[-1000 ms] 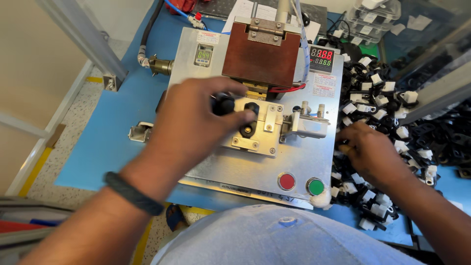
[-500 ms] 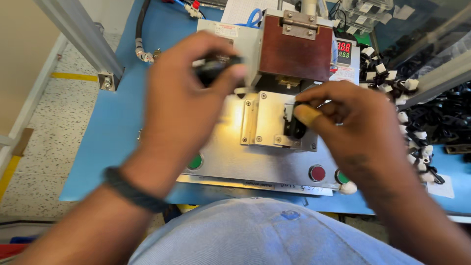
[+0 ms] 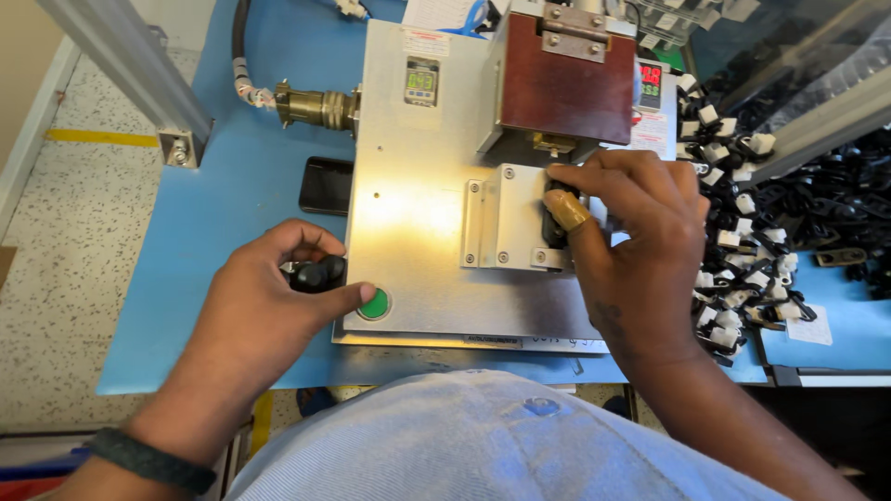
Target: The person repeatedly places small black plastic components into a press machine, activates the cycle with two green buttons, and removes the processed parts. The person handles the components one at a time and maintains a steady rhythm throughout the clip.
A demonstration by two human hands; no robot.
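A flat metal press machine [image 3: 418,213] with a brown block head [image 3: 566,79] stands on the blue table [image 3: 232,176]. My right hand [image 3: 640,241] rests on the small fixture plate [image 3: 506,218] under the head, fingertips pressing a black part [image 3: 557,209] into it. One fingertip wears a tan cot. My left hand [image 3: 269,306] is at the machine's front left corner, curled around a small black part [image 3: 316,274], with the thumb lying beside the green button [image 3: 374,303].
A heap of black and white small parts [image 3: 742,204] lies right of the machine. A black phone [image 3: 327,186] lies on the table at the machine's left. A brass cable connector [image 3: 316,107] and an aluminium frame post [image 3: 139,83] are at the back left.
My left hand has come down from the fixture to the front left corner, carrying a black part. My right hand stays at the fixture. The camera view has shifted right.
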